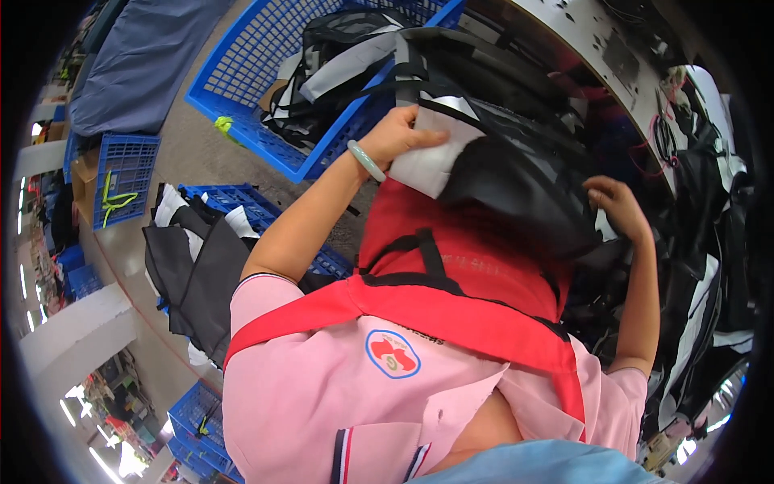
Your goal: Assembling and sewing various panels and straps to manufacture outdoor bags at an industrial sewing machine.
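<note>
My left hand [397, 139] grips a black fabric piece [516, 177] at its far left corner, where a white backing [439, 153] shows. The thumb lies over the white side and the fingers go behind it. That piece hangs across my lap, over a red apron [468, 250], its middle sagging and slightly blurred. At the right edge of the same piece my right hand [619, 208] has its fingers bent over the fabric. A small white patch shows just below those fingers. The right thumb is hidden.
A blue plastic crate [250, 81] holding black and white cut pieces stands at the far left. More dark pieces [189, 278] lie over another blue crate left of me. A pale worktable [613, 60] runs along the far right. Dark fabric [693, 315] is heaped at my right.
</note>
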`<action>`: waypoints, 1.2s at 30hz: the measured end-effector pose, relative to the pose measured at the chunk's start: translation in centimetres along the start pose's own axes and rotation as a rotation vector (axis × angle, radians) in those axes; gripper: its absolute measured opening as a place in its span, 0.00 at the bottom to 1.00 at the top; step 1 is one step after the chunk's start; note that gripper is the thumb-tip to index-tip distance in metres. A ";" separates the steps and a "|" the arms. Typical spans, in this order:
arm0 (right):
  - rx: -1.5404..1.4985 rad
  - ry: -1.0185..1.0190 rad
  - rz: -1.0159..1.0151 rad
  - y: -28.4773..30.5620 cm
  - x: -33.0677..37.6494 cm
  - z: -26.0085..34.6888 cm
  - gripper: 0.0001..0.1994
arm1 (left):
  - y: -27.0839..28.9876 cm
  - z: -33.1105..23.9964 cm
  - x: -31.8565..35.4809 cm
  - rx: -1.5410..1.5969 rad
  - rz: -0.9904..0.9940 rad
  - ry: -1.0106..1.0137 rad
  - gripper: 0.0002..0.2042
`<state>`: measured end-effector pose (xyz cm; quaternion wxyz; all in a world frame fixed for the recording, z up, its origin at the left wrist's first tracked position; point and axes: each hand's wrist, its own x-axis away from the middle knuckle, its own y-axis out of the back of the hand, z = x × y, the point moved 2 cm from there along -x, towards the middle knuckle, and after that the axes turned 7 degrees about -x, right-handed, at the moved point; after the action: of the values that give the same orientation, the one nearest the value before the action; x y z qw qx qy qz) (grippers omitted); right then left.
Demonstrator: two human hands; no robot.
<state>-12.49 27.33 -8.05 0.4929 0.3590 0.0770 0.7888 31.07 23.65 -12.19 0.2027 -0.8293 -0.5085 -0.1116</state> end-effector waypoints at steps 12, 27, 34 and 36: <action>0.183 0.407 0.019 -8.1 -3.3 15.6 0.16 | -7.8 0.9 -1.7 -0.431 -0.046 -0.309 0.18; -0.251 0.424 0.273 -11.1 -6.3 14.7 0.11 | -7.7 1.4 -0.6 -0.614 -0.053 -0.267 0.19; -0.306 0.418 0.184 -11.4 -5.8 14.4 0.12 | -7.5 1.8 -0.5 -0.581 -0.072 -0.299 0.22; -0.294 0.376 0.181 -11.4 -5.9 14.0 0.13 | -7.3 2.5 -0.8 -0.651 -0.065 -0.353 0.22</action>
<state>6.20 24.85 -6.17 0.4441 0.1358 0.0193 0.8854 24.16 27.06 -13.16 -0.1661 -0.8404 -0.4994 -0.1293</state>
